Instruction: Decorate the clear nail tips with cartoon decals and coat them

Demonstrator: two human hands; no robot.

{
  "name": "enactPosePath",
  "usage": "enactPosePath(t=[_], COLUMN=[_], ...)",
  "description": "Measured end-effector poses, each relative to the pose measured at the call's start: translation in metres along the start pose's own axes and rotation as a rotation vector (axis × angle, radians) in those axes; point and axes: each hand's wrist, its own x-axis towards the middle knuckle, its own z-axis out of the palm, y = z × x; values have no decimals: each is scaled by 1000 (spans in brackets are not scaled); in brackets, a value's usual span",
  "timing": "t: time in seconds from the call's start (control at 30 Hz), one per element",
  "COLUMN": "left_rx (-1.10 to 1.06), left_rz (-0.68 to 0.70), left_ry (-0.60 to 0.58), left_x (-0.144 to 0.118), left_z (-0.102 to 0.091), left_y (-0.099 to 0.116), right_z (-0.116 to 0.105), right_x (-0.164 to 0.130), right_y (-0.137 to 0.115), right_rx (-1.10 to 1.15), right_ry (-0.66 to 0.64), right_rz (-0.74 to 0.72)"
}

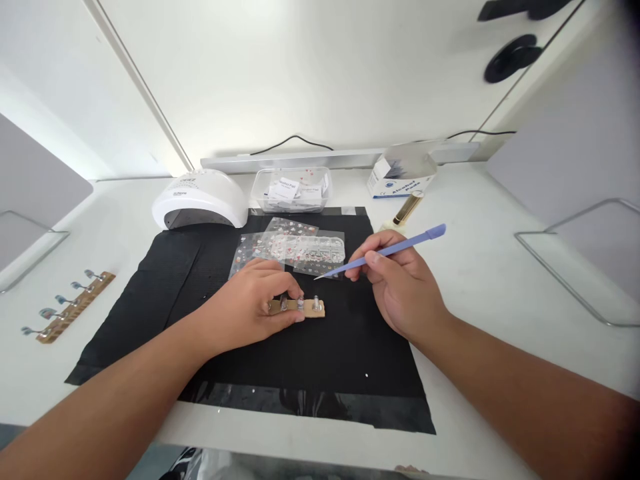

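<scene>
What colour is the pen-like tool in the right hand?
Lavender-blue, seen in the head view: the tool in the right hand.

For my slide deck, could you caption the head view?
Left hand steadies a nail-tip strip on a black mat; right hand holds a purple pen.

We see the left hand [250,303] pressing a small wooden nail-tip holder [306,307] flat on the black mat [200,267], fingers curled over its near end. The right hand [400,283] grips a purple pick tool [385,252] like a pen, its tip hovering just above the holder, in front of the clear sticker sheets [295,247]. A white nail lamp [200,198] sits at the mat's far left corner, and a second holder [70,307] lies well apart on the left of the table.
</scene>
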Motion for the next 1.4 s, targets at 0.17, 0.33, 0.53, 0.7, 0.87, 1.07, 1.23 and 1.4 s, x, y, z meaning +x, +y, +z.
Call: enactPosePath(t=[0.17, 0.33, 0.53, 0.7, 0.87, 1.07, 1.23, 1.4], left_rx=[16, 32, 53, 53, 57, 59, 41, 215], left_rz=[-53, -35, 1, 53, 60, 55, -13, -477], left_ry=[-19, -27, -26, -49, -50, -26, 183, 349], left_x=[0, -1, 0, 0, 0, 0, -4, 0], left_z=[-1, 0, 1, 0, 0, 0, -18, -34], left_y=[2, 1, 1, 2, 2, 6, -10, -47], right_z=[0, 0, 1, 1, 1, -2, -3, -2], right_x=[-1, 0, -1, -1, -1, -1, -1, 0], right_y=[0, 1, -1, 0, 1, 2, 1, 2], right_rx=[-7, -17, -17, -25, -12, -38, -63, -65], right_ry=[1, 0, -3, 7, 0, 9, 24, -2], right_rz=[3, 1, 8, 9, 12, 17, 27, 12])
